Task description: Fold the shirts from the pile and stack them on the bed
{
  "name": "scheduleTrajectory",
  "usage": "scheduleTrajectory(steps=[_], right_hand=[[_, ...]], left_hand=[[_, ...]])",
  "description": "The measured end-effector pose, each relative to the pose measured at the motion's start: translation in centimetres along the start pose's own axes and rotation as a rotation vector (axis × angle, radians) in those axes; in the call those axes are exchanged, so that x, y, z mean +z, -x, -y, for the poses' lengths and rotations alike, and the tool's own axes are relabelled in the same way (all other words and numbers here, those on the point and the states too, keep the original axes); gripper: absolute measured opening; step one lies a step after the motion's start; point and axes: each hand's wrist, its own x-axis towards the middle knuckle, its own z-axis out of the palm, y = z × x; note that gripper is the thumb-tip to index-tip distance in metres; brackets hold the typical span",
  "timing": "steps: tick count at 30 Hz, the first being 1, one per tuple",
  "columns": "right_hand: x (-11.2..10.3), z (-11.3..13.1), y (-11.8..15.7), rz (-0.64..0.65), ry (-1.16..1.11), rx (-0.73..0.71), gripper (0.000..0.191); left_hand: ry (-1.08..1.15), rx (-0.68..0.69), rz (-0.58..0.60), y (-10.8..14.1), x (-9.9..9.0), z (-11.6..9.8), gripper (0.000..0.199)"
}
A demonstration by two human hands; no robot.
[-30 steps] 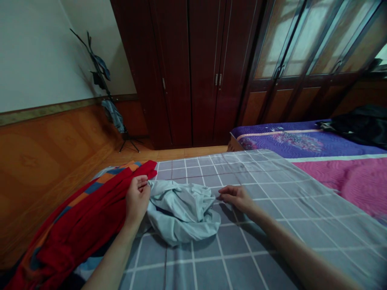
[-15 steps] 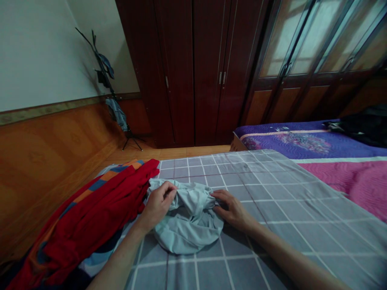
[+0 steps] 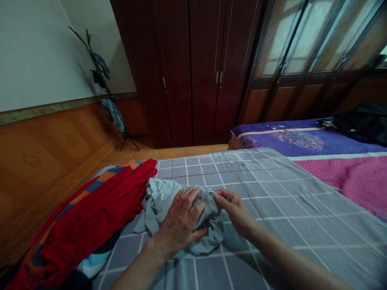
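**Q:** What has changed at the work area?

**A:** The left hand [image 3: 181, 221] has moved from the near-left edge of the pale cloth [image 3: 157, 205] onto its top. It now lies flat, with the fingers spread and not gripping.

**Q:** State of the right hand [image 3: 234, 209]?

**A:** Narrow. Thumb and fingers appear to pinch a fold at the cloth's right side, though the exact hold is partly hidden.

**Q:** Where is the cloth?

**A:** Lower centre of the frame, crumpled on the checked sheet [image 3: 287, 209], with a loose flap out to the left. Its left edge lies just beside the red cloth [image 3: 90, 213].

**Q:** What does the change mean?

**A:** Judged from this position, the cloth is now restrained at two points: pressed from above by one hand and pinched at the side by the other. It has less freedom to shift on the sheet.
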Motion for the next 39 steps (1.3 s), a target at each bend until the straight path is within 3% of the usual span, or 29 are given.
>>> scheduleTrajectory(steps=[2, 4, 9, 12, 16, 19, 24, 27, 30, 33, 36, 37, 39], right_hand=[[0.2, 0.4, 0.3, 0.013, -0.023, 0.019, 0.041], [0.0, 0.7, 0.3, 0.030, -0.020, 0.028, 0.040], [-0.8, 0.7, -0.2, 0.117, 0.035, 0.041, 0.040], [-0.9, 0.1, -0.2, 0.222, 0.159, -0.015, 0.034], [-1.2, -1.0, -0.2, 0.325, 0.397, -0.050, 0.022], [-1.7, -1.2, -0.5, 0.346, 0.546, -0.102, 0.024], [-2.0, 0.0, -0.5, 0.272, 1.008, -0.610, 0.010], [-1.8, 0.4, 0.1, 0.169, 1.102, -0.829, 0.007], [-1.5, 0.5, 0.6, 0.078, 1.035, -0.940, 0.008], [-1.4, 0.8, 0.8, 0.034, 0.866, -0.849, 0.008], [-1.4, 1.2, 0.6, 0.043, 0.565, -0.524, 0.019], [-1.4, 1.3, 0.4, 0.062, 0.444, -0.382, 0.024], [-1.3, 1.3, 0.2, 0.112, 0.223, -0.137, 0.034]], left_hand=[[0.094, -0.088, -0.013, -0.1, 0.2, 0.1, 0.028], [0.284, -0.265, -0.077, -0.3, -0.2, 0.4, 0.013], [0.959, -0.832, -0.383, -1.0, -1.9, 1.9, 0.028], [1.239, -0.956, -0.592, -1.3, -2.4, 2.4, 0.032], [1.371, -0.994, -0.654, -1.8, -3.3, 2.2, 0.034], [1.335, -0.987, -0.671, -2.0, -4.5, 1.6, 0.034], [1.146, -0.878, -0.644, -1.8, -7.0, 0.8, 0.030], [0.819, -0.748, -0.544, -1.1, -8.1, 1.0, 0.028], [0.441, -0.597, -0.361, -0.4, -8.6, 1.7, 0.029], [0.194, -0.491, -0.185, -0.2, -8.4, 2.5, 0.056], [0.076, -0.440, -0.106, -0.2, -7.5, 3.0, 0.082], [0.061, -0.448, -0.095, -0.2, -7.0, 3.2, 0.083], [0.032, -0.528, -0.101, -0.2, -5.8, 3.7, 0.066]])
